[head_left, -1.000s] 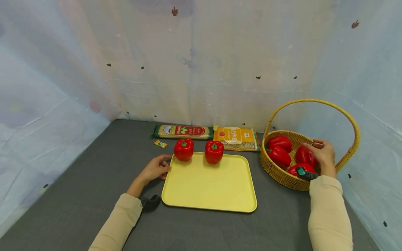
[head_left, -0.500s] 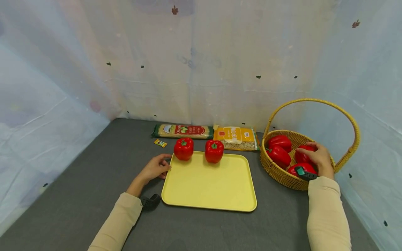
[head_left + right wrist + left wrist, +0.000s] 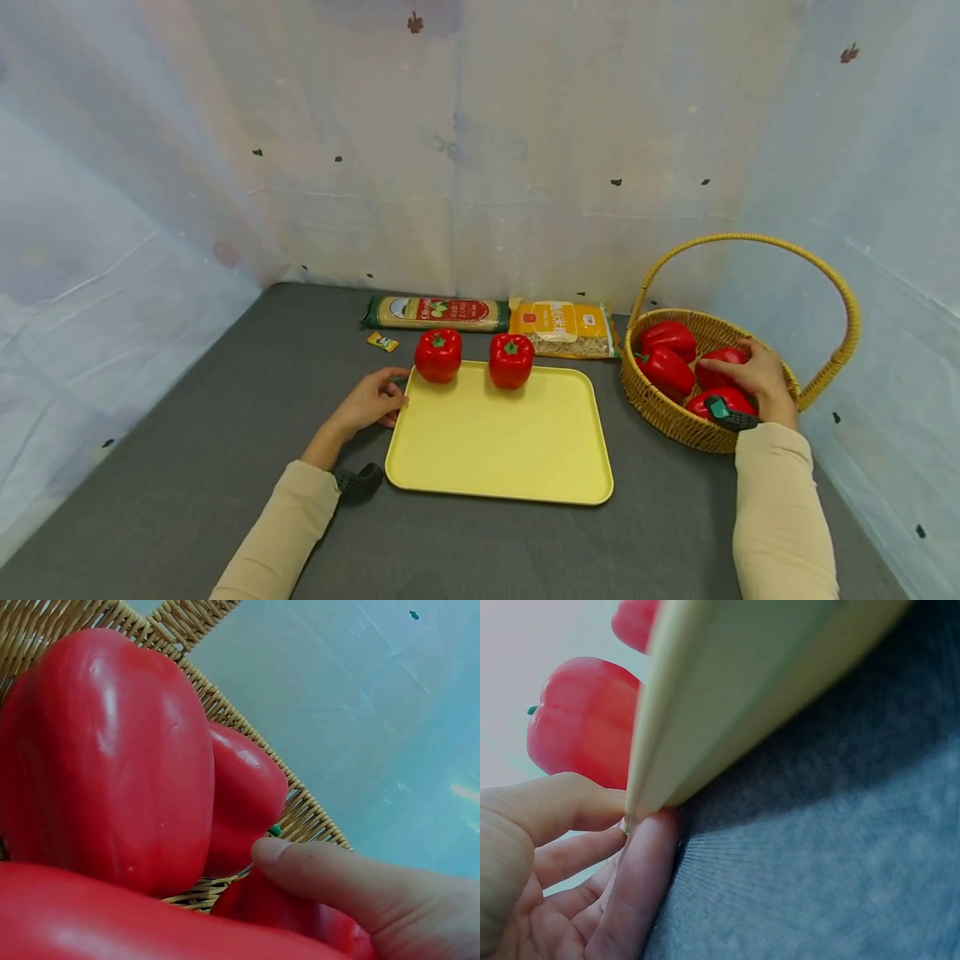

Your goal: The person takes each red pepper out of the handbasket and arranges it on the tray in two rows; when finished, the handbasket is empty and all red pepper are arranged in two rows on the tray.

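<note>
My left hand (image 3: 367,406) pinches the left rim of a yellow tray (image 3: 498,442); in the left wrist view the thumb lies over the rim (image 3: 641,750) and a finger is under it. Two red bell peppers, one at the tray's back-left corner (image 3: 438,356) and one at its back edge (image 3: 511,363), stand stem up. Inside the wicker basket (image 3: 675,427), my right hand (image 3: 761,375) grips a red bell pepper (image 3: 722,357), thumb on its near left side and fingers behind. Other red peppers (image 3: 666,372) lie around it. The thumb (image 3: 307,870) shows in the right wrist view; the other fingers are hidden.
Behind the tray lie a long pasta packet (image 3: 442,313), a yellow food bag (image 3: 566,329) and a small yellow sachet (image 3: 382,342). The basket's tall handle (image 3: 750,238) arches over it. A pale curtain (image 3: 450,167) hangs along the back and sides.
My right hand has moved slightly left, from beside the pepper to around it, and this pepper has shifted a little left in the basket. My left hand and the tray have stayed put.
</note>
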